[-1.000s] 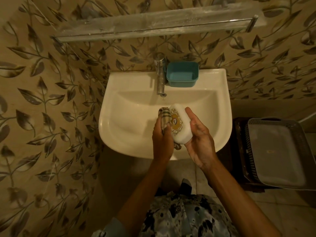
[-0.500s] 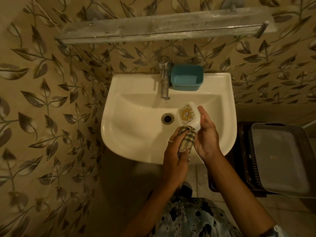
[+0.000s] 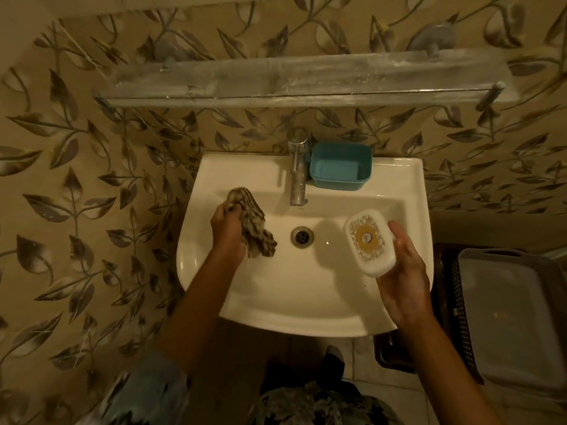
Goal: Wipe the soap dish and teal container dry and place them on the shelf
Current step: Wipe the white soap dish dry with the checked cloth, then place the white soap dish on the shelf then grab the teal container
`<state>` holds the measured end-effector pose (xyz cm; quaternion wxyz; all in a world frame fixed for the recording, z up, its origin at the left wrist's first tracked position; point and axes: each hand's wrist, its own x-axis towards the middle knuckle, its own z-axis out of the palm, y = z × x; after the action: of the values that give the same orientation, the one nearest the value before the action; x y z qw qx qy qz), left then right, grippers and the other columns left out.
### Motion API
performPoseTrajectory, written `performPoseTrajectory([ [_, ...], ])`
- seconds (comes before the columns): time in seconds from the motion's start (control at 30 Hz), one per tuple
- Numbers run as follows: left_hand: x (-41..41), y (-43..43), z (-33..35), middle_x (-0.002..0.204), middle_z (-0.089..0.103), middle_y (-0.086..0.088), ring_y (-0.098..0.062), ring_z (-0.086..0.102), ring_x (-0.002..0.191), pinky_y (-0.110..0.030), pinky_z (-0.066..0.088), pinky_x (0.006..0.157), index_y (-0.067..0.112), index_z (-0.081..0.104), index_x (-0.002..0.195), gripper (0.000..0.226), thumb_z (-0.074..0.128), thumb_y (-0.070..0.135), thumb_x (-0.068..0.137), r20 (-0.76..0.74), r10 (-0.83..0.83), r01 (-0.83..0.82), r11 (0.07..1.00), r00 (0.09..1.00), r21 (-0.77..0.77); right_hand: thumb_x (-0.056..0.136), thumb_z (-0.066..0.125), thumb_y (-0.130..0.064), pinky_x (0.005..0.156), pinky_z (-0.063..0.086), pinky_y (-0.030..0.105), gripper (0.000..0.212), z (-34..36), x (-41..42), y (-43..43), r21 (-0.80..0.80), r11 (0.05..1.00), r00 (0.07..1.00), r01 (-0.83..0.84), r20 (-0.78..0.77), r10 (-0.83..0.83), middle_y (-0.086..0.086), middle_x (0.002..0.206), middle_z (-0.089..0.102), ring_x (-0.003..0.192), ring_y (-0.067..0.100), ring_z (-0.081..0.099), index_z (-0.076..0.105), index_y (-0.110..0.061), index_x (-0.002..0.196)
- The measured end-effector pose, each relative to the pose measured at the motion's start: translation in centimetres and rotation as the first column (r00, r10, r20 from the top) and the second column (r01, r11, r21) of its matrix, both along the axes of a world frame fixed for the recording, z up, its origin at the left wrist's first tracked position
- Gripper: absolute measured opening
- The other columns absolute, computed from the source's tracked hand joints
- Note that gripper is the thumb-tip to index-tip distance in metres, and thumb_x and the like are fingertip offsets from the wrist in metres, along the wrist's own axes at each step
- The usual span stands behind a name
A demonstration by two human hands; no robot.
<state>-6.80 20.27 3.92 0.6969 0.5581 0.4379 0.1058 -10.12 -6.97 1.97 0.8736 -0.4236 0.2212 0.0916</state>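
The right hand cradles the white soap dish from beneath, fingers curled up its outer side, patterned face upward. The left hand is clenched round a bunched checked cloth, well apart from the dish. From here I cannot tell whether the dish is dry. I would bring the cloth back across and run it round the rim and the underside, where water tends to hide, turning the dish in the right palm rather than pinching it, since wet plastic slips. Once dry, it should go up to the long shelf on the wall beyond both hands, laid flat and away from the front edge. The teal container waits ahead of the hands, nearer the right one, on the back ledge of the sink, just beside the tap; it looks untouched as yet. Below and between the hands lies the drain. Leaf-patterned tiles cover the wall, and outside the right hand stands a dark basket bearing a grey lid.
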Motion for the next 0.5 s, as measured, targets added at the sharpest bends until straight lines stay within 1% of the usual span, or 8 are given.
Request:
performPoseTrajectory([
  [0.1, 4.5, 1.4, 0.7, 0.091, 0.063, -0.011, -0.024, 0.061, 0.078, -0.035, 0.055, 0.07, 0.003, 0.058, 0.104, 0.015, 0.047, 0.007, 0.096, -0.011, 0.08, -0.08, 0.989, 0.997, -0.124, 0.099, 0.045, -0.021, 0.096, 0.052, 0.04, 0.045, -0.8, -0.9, -0.4, -0.035, 0.999, 1.0, -0.028, -0.015, 0.028, 0.006, 0.137, 0.058, 0.12, 0.022, 0.061, 0.043, -0.024, 0.143],
  [0.13, 5.8, 1.5, 0.9, 0.086, 0.062, -0.01, -0.022, 0.06, 0.071, -0.036, 0.055, 0.068, 0.004, 0.058, 0.1, 0.011, 0.048, 0.009, 0.096, 0.005, 0.108, -0.105, 0.979, 0.994, -0.176, 0.098, 0.045, -0.022, 0.097, 0.051, 0.041, 0.045, -1.0, -1.2, -0.5, -0.045, 0.998, 0.999, -0.039, -0.02, 0.038, 0.006, 0.137, 0.058, 0.121, 0.022, 0.06, 0.044, -0.024, 0.143],
  [0.2, 8.3, 1.4, 1.2, 0.094, 0.063, -0.013, -0.026, 0.062, 0.077, -0.044, 0.055, 0.082, 0.005, 0.056, 0.101, 0.011, 0.05, 0.014, 0.096, 0.031, 0.17, -0.158, 0.958, 0.985, -0.238, 0.096, 0.047, -0.024, 0.096, 0.052, 0.041, 0.047, -1.3, -1.7, -0.8, -0.073, 0.996, 0.998, -0.056, -0.034, 0.054, 0.005, 0.136, 0.058, 0.121, 0.022, 0.06, 0.045, -0.024, 0.142],
  [0.3, 11.1, 0.9, 1.2, 0.113, 0.062, -0.019, -0.034, 0.062, 0.101, -0.053, 0.047, 0.095, -0.004, 0.054, 0.119, 0.029, 0.047, 0.01, 0.094, 0.074, 0.162, -0.134, 0.946, 0.984, -0.294, 0.087, 0.052, -0.029, 0.091, 0.056, 0.035, 0.057, -1.6, -2.5, -1.1, -0.076, 0.995, 0.997, -0.063, -0.048, 0.06, 0.006, 0.133, 0.06, 0.118, 0.022, 0.061, 0.045, -0.02, 0.142],
  [0.37, 11.8, 0.3, 0.8, 0.109, 0.062, -0.02, -0.027, 0.058, 0.093, -0.047, 0.045, 0.094, -0.004, 0.054, 0.123, 0.035, 0.045, 0.002, 0.09, 0.093, 0.04, -0.017, 0.972, 0.995, -0.234, 0.087, 0.052, -0.028, 0.093, 0.054, 0.037, 0.057, -1.7, -2.9, -1.3, -0.072, 0.995, 0.996, -0.075, -0.056, 0.071, 0.01, 0.134, 0.06, 0.121, 0.026, 0.059, 0.046, -0.015, 0.142],
  [0.43, 11.8, -0.2, 0.2, 0.084, 0.056, -0.013, -0.022, 0.048, 0.075, -0.033, 0.045, 0.076, 0.003, 0.059, 0.1, 0.021, 0.042, -0.002, 0.088, 0.074, -0.087, 0.097, 0.985, 0.993, -0.142, 0.092, 0.048, -0.024, 0.095, 0.052, 0.039, 0.049, -1.8, -3.2, -1.3, -0.08, 0.992, 0.994, -0.096, -0.053, 0.092, 0.012, 0.131, 0.062, 0.12, 0.027, 0.059, 0.049, -0.011, 0.139],
  [0.47, 11.7, -0.3, 0.0, 0.078, 0.052, -0.01, -0.019, 0.045, 0.071, -0.031, 0.042, 0.07, 0.007, 0.058, 0.09, 0.02, 0.041, -0.003, 0.088, 0.059, -0.123, 0.129, 0.987, 0.991, -0.1, 0.092, 0.048, -0.022, 0.094, 0.053, 0.04, 0.046, -1.8, -3.3, -1.2, -0.088, 0.99, 0.993, -0.107, -0.051, 0.103, 0.012, 0.129, 0.064, 0.119, 0.027, 0.06, 0.052, -0.01, 0.137],
  [0.5, 11.5, -0.4, -0.2, 0.081, 0.052, -0.008, -0.018, 0.045, 0.074, -0.031, 0.041, 0.07, 0.009, 0.058, 0.089, 0.02, 0.041, -0.002, 0.089, 0.042, -0.154, 0.156, 0.986, 0.987, -0.049, 0.091, 0.049, -0.023, 0.094, 0.054, 0.041, 0.045, -1.7, -3.3, -1.1, -0.098, 0.988, 0.992, -0.118, -0.049, 0.113, 0.012, 0.127, 0.065, 0.117, 0.027, 0.061, 0.054, -0.009, 0.134],
])
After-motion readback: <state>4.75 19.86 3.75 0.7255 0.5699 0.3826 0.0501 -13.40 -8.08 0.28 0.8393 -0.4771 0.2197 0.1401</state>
